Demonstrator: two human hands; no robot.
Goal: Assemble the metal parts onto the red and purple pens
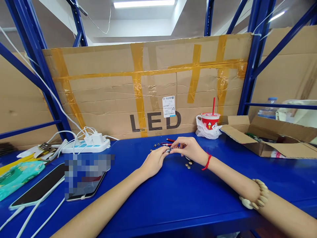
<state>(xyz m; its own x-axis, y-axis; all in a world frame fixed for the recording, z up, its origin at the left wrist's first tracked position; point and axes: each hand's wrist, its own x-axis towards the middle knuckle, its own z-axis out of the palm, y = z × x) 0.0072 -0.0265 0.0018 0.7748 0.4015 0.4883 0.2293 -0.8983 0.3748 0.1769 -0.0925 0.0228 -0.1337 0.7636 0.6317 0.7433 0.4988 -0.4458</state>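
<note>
Above the blue tabletop (158, 198), my left hand (154, 162) and my right hand (187, 148) meet at the fingertips. Both are closed on one small shiny metal piece (168, 150), dark and silvery, too small to name exactly. Just behind the fingers lie slim red pen-like sticks (170, 140), partly covered by my right hand. Several small round metal bits (188, 166), like button cells, rest below my right palm. A few more small dark metal bits (156, 145) sit beyond my left fingers.
At left are a white power strip (86, 145), trailing cables, a phone (42, 185), another dark phone (92, 188) and a green packet (19, 177). A red cup (210, 123) in a plastic bag and an open cardboard box (267, 142) stand at right. Cardboard (111, 99) walls the back.
</note>
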